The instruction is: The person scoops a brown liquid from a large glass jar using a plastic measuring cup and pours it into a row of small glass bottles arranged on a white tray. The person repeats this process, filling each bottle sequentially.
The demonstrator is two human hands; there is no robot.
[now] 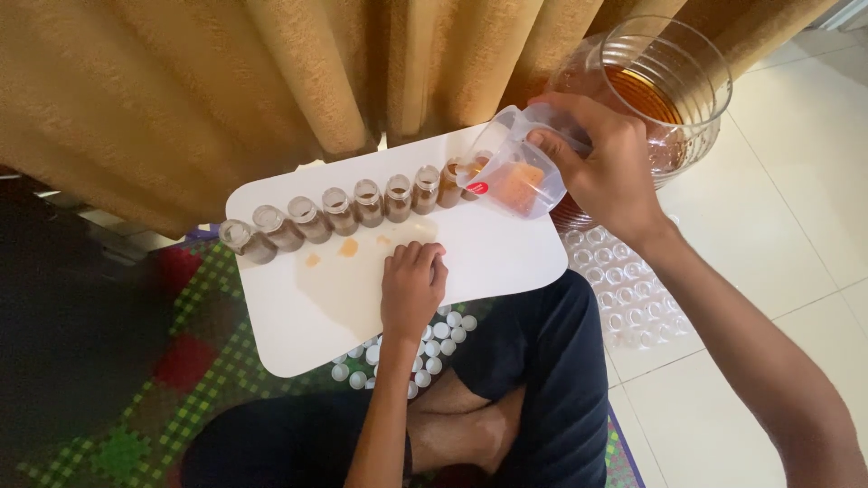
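Your right hand (608, 167) grips a clear plastic measuring cup (514, 163) w/ amber liquid in it, tipped down-left so its spout sits over the right end of a row of small glass bottles (353, 210). The row runs diagonally across the back edge of a white board (506, 258), lower at the left, higher at the right; the bottles touch or nearly touch each other & hold brown liquid. The last bottle or two at the right end are partly covered by the cup, so the exact count & their fill level are hard to tell.

Your left hand (411, 287) lies flat, palm down, fingers together on the board's middle, holding nothing, just in front of the row & well left of the cup. Two small orange spills (348, 247) sit on the board btw that hand & the bottles.

Behind your right hand stands a big glass jar (674, 86) of amber liquid, its lower part hidden by hand & cup. Right of the board, on the tile floor (778, 208), lies a sheet of empty clear bottles (624, 285), blurry. White caps (434, 348) are scattered under the board's near edge, some hidden by your left wrist. A tan curtain (226, 81) hangs close behind the row; a green checked mat (208, 370) lies under your crossed legs.
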